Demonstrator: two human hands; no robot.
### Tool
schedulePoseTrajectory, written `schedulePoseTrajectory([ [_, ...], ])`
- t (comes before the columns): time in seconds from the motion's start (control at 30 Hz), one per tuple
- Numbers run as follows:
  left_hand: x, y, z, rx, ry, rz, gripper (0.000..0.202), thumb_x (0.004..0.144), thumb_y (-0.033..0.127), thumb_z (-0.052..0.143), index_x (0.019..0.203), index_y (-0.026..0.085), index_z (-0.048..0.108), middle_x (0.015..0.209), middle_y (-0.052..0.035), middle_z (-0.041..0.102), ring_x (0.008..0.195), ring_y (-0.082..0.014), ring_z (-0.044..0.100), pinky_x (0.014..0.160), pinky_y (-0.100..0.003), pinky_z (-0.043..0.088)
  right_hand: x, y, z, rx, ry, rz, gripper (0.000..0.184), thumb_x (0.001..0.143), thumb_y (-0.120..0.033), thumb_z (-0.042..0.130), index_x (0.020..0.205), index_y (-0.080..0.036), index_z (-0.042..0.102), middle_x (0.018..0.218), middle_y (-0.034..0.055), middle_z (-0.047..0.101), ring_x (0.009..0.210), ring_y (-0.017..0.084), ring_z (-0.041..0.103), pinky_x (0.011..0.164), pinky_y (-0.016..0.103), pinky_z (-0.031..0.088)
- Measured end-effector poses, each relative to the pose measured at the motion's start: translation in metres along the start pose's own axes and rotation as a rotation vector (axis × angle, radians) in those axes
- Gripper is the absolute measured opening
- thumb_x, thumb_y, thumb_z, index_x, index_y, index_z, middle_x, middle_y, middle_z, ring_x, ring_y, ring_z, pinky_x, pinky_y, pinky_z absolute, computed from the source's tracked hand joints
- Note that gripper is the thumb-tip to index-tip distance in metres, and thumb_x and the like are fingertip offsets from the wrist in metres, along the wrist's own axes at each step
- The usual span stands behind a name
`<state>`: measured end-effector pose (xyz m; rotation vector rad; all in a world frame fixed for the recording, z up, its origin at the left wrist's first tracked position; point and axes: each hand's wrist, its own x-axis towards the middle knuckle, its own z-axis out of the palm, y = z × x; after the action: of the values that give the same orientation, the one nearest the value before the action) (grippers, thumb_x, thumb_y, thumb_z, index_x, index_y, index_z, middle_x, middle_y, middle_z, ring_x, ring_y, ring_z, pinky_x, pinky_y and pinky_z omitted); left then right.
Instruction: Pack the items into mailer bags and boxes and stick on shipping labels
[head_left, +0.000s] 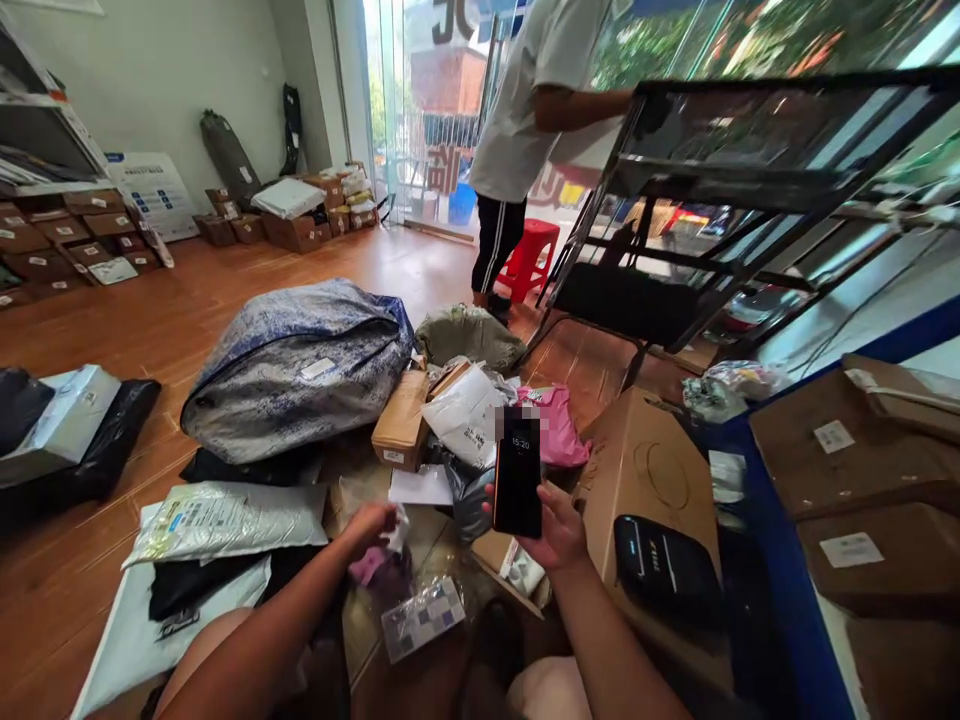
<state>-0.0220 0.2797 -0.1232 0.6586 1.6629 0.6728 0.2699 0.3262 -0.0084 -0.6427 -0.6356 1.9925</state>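
Observation:
My right hand (556, 530) is closed around a black phone (517, 472) held upright, its screen lit. My left hand (369, 527) reaches down with fingers curled on a small clear-wrapped parcel (386, 555) with pink inside. Under both hands lies a heap of parcels on the wooden floor: a small brown box (402, 420), a white mailer (469, 412), a pink bag (556, 425) and a clear packet (422, 617).
A large blue-grey bundle (296, 365) lies behind the heap. A big cardboard box (645, 480) with a black device (664, 570) stands at right, beside a blue counter (780, 560) with boxes. Another person (525, 110) stands by a tilted black rack (720, 170) and red stool (531, 258).

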Motion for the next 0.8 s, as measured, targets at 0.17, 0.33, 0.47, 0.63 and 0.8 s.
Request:
schedulePoseTrajectory([
  [0.17, 0.019, 0.013, -0.005, 0.135, 0.08, 0.082, 0.03, 0.09, 0.033, 0.058, 0.115, 0.016, 0.059, 0.117, -0.0081, 0.061, 0.1, -0.0217, 0.061, 0.085, -0.042, 0.053, -0.003, 0.005, 0.015, -0.048, -0.091, 0.079, 0.051, 0.072, -0.037, 0.058, 0.122, -0.024, 0.058, 0.129, 0.0105, 0.061, 0.119, 0.033, 0.057, 0.098, 0.06, 0.041],
  [0.33, 0.017, 0.028, -0.022, 0.252, 0.169, 0.211, 0.031, 0.089, 0.033, 0.056, 0.113, 0.013, 0.062, 0.112, -0.0111, 0.066, 0.1, -0.0215, 0.063, 0.088, -0.037, 0.05, -0.007, 0.013, 0.028, -0.023, -0.137, 0.196, 0.072, 0.069, -0.017, 0.067, 0.135, -0.033, 0.042, 0.134, 0.007, 0.056, 0.112, 0.03, 0.062, 0.081, 0.048, 0.057],
  [0.47, 0.005, 0.02, -0.006, 0.395, 0.154, 0.243, 0.048, 0.082, 0.044, 0.06, 0.121, 0.016, 0.062, 0.11, -0.0121, 0.07, 0.1, -0.0251, 0.065, 0.086, -0.033, 0.047, -0.009, 0.022, 0.038, -0.077, -0.085, 0.188, 0.072, 0.07, -0.012, 0.071, 0.131, -0.034, 0.04, 0.126, 0.0056, 0.062, 0.106, 0.028, 0.066, 0.059, 0.029, 0.061],
  [0.63, 0.01, 0.011, 0.041, 0.592, 0.12, 0.11, 0.081, 0.066, 0.063, 0.069, 0.13, 0.015, 0.055, 0.118, -0.0196, 0.067, 0.117, -0.0395, 0.056, 0.09, -0.041, 0.044, -0.006, 0.032, 0.053, -0.08, -0.05, 0.121, 0.067, 0.07, -0.016, 0.074, 0.125, -0.032, 0.04, 0.122, 0.0051, 0.064, 0.099, 0.028, 0.068, 0.048, 0.025, 0.058],
  [0.8, 0.019, 0.022, 0.063, 0.661, 0.131, -0.018, 0.04, 0.086, 0.045, 0.06, 0.113, 0.015, 0.062, 0.116, -0.0109, 0.064, 0.106, -0.027, 0.061, 0.089, -0.045, 0.049, -0.005, 0.035, 0.055, -0.172, -0.021, 0.057, 0.069, 0.065, -0.016, 0.078, 0.12, -0.03, 0.04, 0.119, 0.0053, 0.064, 0.097, 0.027, 0.069, 0.049, 0.024, 0.059],
])
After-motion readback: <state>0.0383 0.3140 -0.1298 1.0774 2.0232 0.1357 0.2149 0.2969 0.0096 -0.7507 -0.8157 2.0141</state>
